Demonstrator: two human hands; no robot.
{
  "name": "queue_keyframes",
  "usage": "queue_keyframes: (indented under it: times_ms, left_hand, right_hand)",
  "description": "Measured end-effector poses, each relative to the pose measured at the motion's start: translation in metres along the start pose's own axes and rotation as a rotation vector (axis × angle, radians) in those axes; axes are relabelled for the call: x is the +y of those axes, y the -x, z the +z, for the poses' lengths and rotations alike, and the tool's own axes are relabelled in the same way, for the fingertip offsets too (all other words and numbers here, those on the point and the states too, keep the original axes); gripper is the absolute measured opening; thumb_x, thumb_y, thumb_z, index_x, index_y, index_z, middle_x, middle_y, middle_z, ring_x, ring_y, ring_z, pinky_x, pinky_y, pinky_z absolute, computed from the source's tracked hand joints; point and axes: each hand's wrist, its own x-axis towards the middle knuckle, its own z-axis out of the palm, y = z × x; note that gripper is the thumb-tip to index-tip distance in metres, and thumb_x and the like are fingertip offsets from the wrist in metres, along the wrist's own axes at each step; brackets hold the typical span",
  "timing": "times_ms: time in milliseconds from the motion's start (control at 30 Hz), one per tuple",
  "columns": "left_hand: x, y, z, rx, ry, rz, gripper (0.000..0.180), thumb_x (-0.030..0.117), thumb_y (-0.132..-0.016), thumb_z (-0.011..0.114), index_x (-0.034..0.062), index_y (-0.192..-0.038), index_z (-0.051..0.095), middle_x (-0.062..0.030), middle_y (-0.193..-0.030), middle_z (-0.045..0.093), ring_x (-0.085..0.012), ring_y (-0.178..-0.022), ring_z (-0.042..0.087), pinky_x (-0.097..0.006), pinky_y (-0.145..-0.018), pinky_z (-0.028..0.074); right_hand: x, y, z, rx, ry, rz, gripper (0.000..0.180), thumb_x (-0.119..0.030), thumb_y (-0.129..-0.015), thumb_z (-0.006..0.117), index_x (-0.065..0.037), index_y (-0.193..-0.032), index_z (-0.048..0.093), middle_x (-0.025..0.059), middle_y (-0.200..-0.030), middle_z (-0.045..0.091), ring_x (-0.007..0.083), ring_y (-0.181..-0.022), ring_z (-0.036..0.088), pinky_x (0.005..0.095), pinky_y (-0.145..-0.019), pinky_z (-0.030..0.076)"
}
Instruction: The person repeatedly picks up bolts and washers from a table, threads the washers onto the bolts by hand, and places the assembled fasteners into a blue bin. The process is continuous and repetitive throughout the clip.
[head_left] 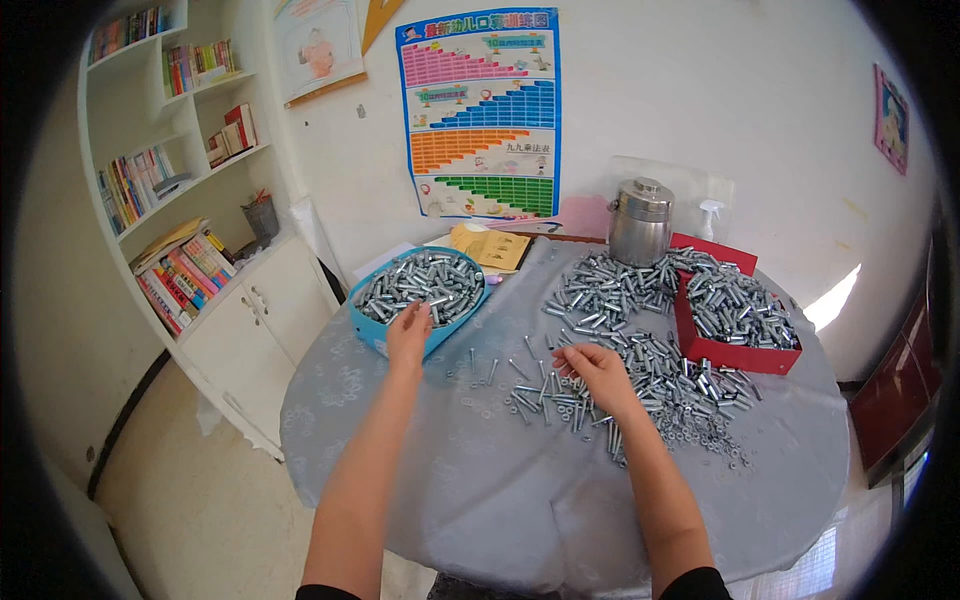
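Note:
My left hand (408,335) is at the near rim of a blue basin (440,340) heaped with silvery metal bolts (420,282). Its fingers are drawn together over the bolts, and whatever they hold is too small to make out. At the left edge of a loose bolt pile (665,375), my right hand (597,372) has thumb and fingertips pinched together. I cannot make out what sits in that pinch. Several long thin bolts (530,348) lie on the cloth between the two hands. Small nuts and washers (715,435) are scattered along the pile's near side.
A red box (735,355) full of bolts stands at the right, beside another heap (610,295). Behind them is a steel lidded pot (641,222). Papers (492,246) lie past the basin on the round table's grey cloth (470,480). A bookshelf (190,190) stands at left.

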Motion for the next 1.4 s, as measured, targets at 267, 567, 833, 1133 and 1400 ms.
queue_keyframes:
  times_ms: [267, 567, 833, 1133, 1400]
  left_hand:
    - [-0.035, 0.064, 0.022, -0.685, -0.900, 0.435, 0.022, 0.004, -0.071, 0.063, 0.0063, -0.093, 0.063, -0.0079, -0.100, 0.059, -0.0232, -0.088, 0.055, -0.033, -0.076, 0.043]
    - [-0.040, 0.125, 0.036, -1.051, -0.962, 0.772, 0.018, -0.004, -0.067, 0.053, 0.0019, -0.082, 0.061, -0.0096, -0.086, 0.057, -0.0270, -0.089, 0.051, -0.035, -0.077, 0.043]
    - [-0.032, 0.132, 0.033, -0.617, -0.729, 0.670, 0.015, -0.002, -0.074, 0.057, -0.0004, -0.089, 0.057, -0.0107, -0.087, 0.057, -0.0243, -0.085, 0.056, -0.032, -0.073, 0.045]
    - [-0.054, 0.137, 0.014, -0.380, -0.168, 0.031, 0.013, -0.001, -0.083, 0.053, -0.0021, -0.096, 0.054, -0.0080, -0.086, 0.059, -0.0138, -0.075, 0.060, -0.025, -0.067, 0.050]
    - [-0.046, 0.132, 0.010, -0.306, 0.037, -0.074, 0.013, -0.002, -0.083, 0.054, -0.0037, -0.095, 0.055, -0.0100, -0.086, 0.059, -0.0155, -0.073, 0.061, -0.027, -0.065, 0.053]
  right_hand:
    - [0.000, -0.004, -0.046, 0.222, -0.035, -0.049, 0.026, -0.021, -0.089, 0.050, 0.001, -0.095, 0.062, 0.0053, -0.082, 0.064, 0.0083, -0.068, 0.056, 0.0209, -0.064, 0.044]
    - [0.046, -0.014, -0.069, 0.346, 0.075, 0.001, 0.024, -0.020, -0.086, 0.055, 0.002, -0.091, 0.064, 0.0042, -0.079, 0.064, 0.0083, -0.066, 0.056, 0.0211, -0.060, 0.043]
    - [0.052, -0.006, -0.048, 0.346, 0.928, -0.316, 0.016, -0.011, -0.070, 0.062, -0.003, -0.084, 0.065, 0.0126, -0.084, 0.063, 0.0313, -0.084, 0.056, 0.0384, -0.075, 0.044]
    - [0.083, -0.026, -0.046, 0.173, 1.268, -0.195, 0.033, -0.020, -0.066, 0.063, -0.009, -0.098, 0.063, 0.0102, -0.099, 0.061, 0.0281, -0.103, 0.051, 0.0381, -0.093, 0.035]
    - [0.070, -0.035, -0.035, 0.141, 1.289, -0.143, 0.042, -0.009, -0.061, 0.064, -0.012, -0.103, 0.060, 0.0102, -0.092, 0.059, 0.0274, -0.103, 0.050, 0.0386, -0.094, 0.032]
